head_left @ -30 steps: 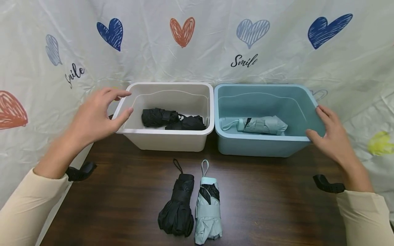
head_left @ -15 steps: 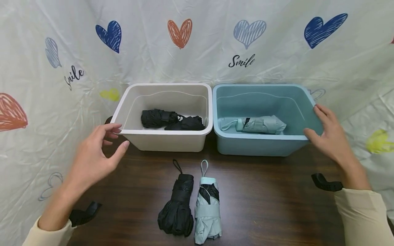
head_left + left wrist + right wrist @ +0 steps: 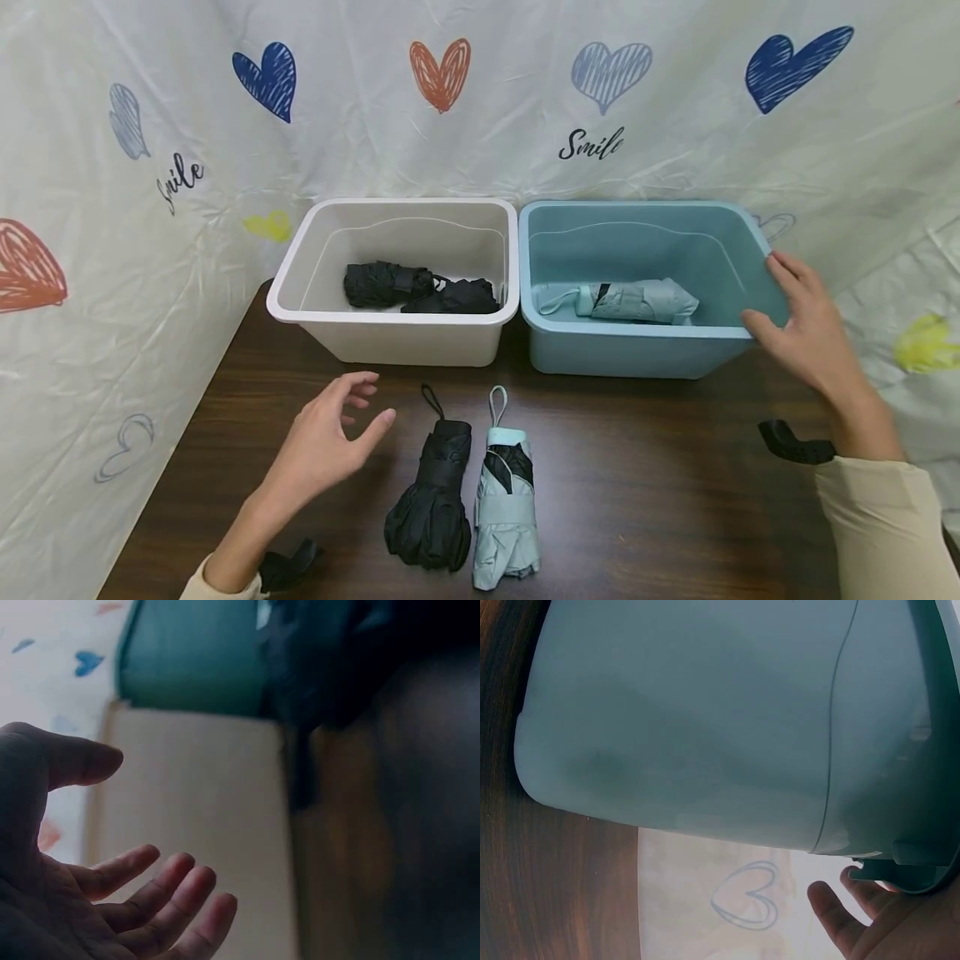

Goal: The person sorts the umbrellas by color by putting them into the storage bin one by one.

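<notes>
My left hand (image 3: 324, 440) sits in the lower left of the head view, palm turned inward, fingers loosely spread and lightly curled, thumb pointing right, holding nothing. In the left wrist view my fingers (image 3: 161, 896) fan out relaxed at the bottom left, thumb above them. My right hand (image 3: 806, 333) is at the right edge of the head view, fingers straight and reaching up and left, thumb stretched out leftward. Both forearms wear cream sleeves (image 3: 885, 521), with dark straps at the wrists.
</notes>
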`<state>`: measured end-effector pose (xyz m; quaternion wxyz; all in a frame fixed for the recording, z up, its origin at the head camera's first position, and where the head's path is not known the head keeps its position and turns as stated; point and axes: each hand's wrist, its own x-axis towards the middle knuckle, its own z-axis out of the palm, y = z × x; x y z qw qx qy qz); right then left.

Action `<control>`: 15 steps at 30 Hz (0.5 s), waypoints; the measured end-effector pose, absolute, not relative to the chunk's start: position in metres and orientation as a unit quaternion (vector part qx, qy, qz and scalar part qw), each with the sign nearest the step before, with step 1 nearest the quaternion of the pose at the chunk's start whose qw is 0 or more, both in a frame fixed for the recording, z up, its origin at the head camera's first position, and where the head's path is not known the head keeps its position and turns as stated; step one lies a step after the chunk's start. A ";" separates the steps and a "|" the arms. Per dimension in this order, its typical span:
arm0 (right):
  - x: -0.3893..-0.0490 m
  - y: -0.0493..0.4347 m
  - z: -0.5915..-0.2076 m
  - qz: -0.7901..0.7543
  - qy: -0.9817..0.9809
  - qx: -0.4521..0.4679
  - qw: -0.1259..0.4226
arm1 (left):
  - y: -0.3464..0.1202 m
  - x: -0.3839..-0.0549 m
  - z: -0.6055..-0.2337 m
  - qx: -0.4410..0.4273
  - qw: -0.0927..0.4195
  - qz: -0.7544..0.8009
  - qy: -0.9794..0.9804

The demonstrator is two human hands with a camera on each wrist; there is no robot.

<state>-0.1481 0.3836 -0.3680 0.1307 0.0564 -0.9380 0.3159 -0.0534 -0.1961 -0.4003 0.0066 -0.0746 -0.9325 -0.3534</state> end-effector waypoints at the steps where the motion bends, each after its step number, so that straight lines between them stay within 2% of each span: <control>1: -0.148 0.383 -0.368 0.317 -0.937 0.059 0.131 | -0.193 -0.053 -0.405 -0.074 -0.005 -0.354 -0.932; 15: -0.150 0.382 -0.369 0.314 -0.939 0.052 0.133 | -0.161 -0.036 -0.431 -0.034 -0.109 -0.365 -0.924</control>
